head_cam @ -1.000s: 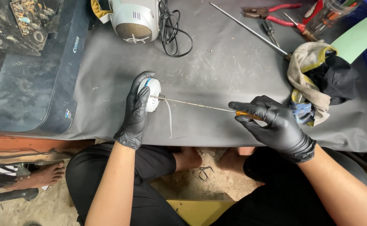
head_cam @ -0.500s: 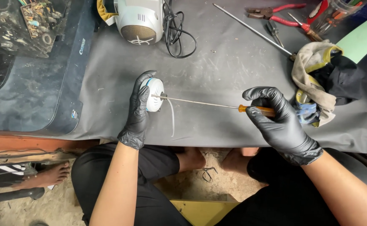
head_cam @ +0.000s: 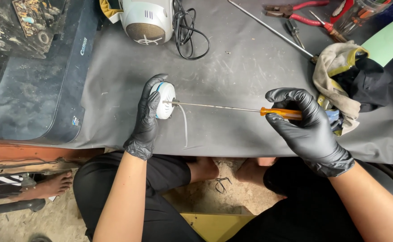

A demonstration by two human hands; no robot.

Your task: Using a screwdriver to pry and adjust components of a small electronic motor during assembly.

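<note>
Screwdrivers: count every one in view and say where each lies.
2 sure. The orange-handled screwdriver is in the right hand, tip at the white device held by the left hand. A small dark screwdriver lies by the red pliers. Others may be hidden.

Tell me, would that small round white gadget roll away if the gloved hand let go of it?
Probably. The small round white plastic gadget stands on its edge on the grey table cover, steadied only by the left hand, so it would likely tip or roll. It looks light. The long thin screwdriver pressing sideways could shove it.

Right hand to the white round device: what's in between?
Head view: only the screwdriver shaft, running from the right hand to the white round device over bare grey mat.
</note>
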